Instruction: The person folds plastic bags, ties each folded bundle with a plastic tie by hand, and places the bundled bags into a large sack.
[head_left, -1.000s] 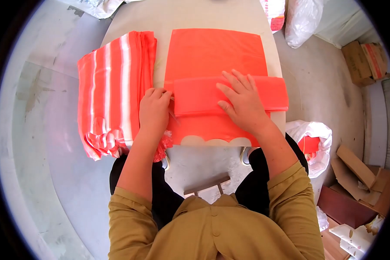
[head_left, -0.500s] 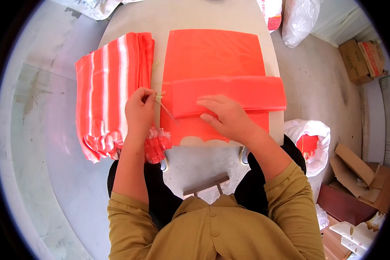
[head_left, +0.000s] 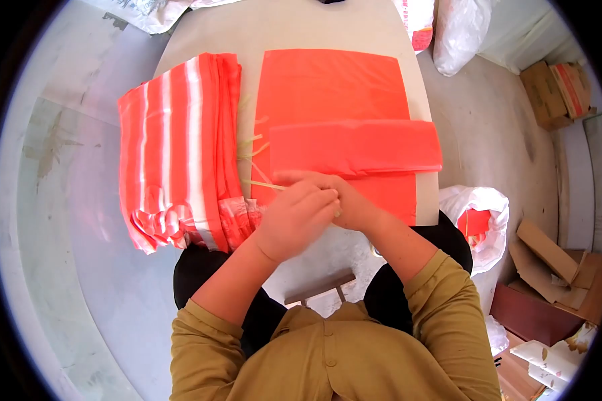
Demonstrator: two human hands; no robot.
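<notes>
A flat stack of red plastic sheets (head_left: 334, 87) lies on the table, with a folded red bundle (head_left: 354, 147) across it. My left hand (head_left: 297, 217) and my right hand (head_left: 348, 200) meet at the table's front edge, below the bundle. The left hand's fingers are closed at the right hand, and a small pale end shows between them. What the right hand holds is hidden. Thin yellowish strips (head_left: 251, 148) lie left of the bundle; one runs to my left hand. A thick pile of red-and-white striped bags (head_left: 174, 134) sits on the left.
The beige table (head_left: 301, 27) has a rounded far end. On the floor to the right are a white sack with red pieces (head_left: 491, 200), open cardboard (head_left: 548, 257) and boxes (head_left: 548, 93). A clear plastic bag (head_left: 461, 37) stands behind them.
My left hand has moved right and toward me from beside the striped pile to my right hand. My right hand has left the bundle's top and come down to the table's front edge.
</notes>
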